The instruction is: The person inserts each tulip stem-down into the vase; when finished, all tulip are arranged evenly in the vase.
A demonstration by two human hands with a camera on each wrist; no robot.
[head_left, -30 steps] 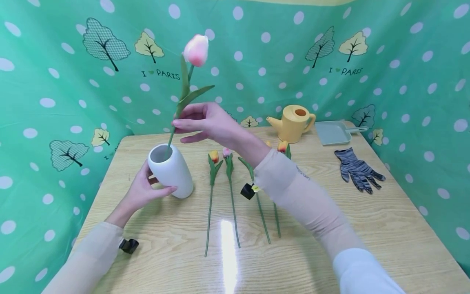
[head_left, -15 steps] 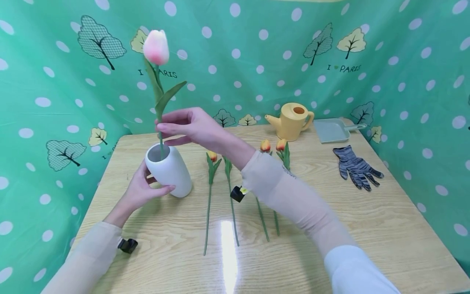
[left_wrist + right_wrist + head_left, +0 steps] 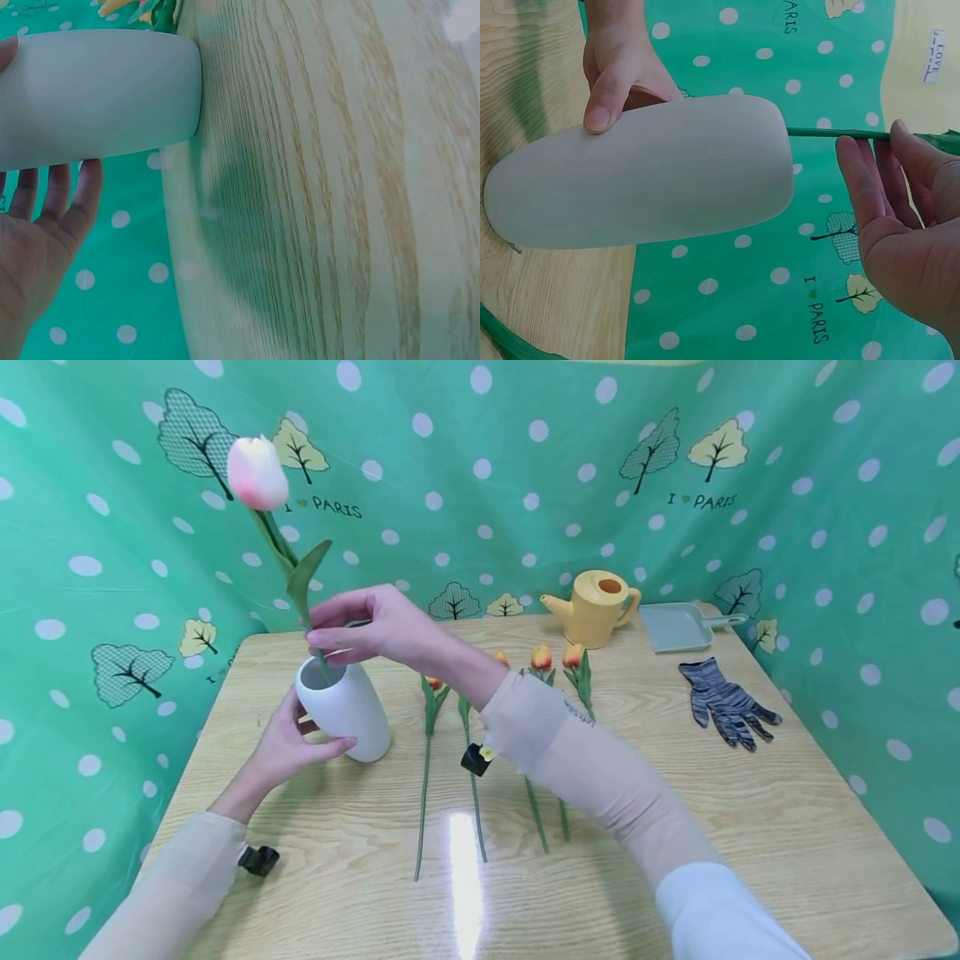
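Note:
A white vase point(image 3: 347, 714) stands on the wooden table at the left, its mouth facing up. My left hand point(image 3: 288, 745) grips its side, thumb in front and fingers behind, as the left wrist view also shows around the vase point(image 3: 105, 94). Above the mouth, my right hand point(image 3: 363, 625) pinches the green stem of a pink-and-white tulip point(image 3: 257, 474). The stem's lower end is inside the vase, hidden by its wall. In the right wrist view, thumb and fingertips hold the stem point(image 3: 817, 133) just beyond the rim. The tulip leans left.
Several tulips lie in a row mid-table, including an orange one point(image 3: 542, 657); my right forearm covers parts of them. Behind stand a yellow watering can point(image 3: 597, 610) and a grey-green dustpan point(image 3: 677, 627). A striped glove point(image 3: 726, 703) lies at the right. A green dotted cloth point(image 3: 480, 510) surrounds the table.
My right hand has moved left and slightly down with the tulip, lowering its stem further into the vase. The bloom has swung left. My left hand keeps its grip on the vase.

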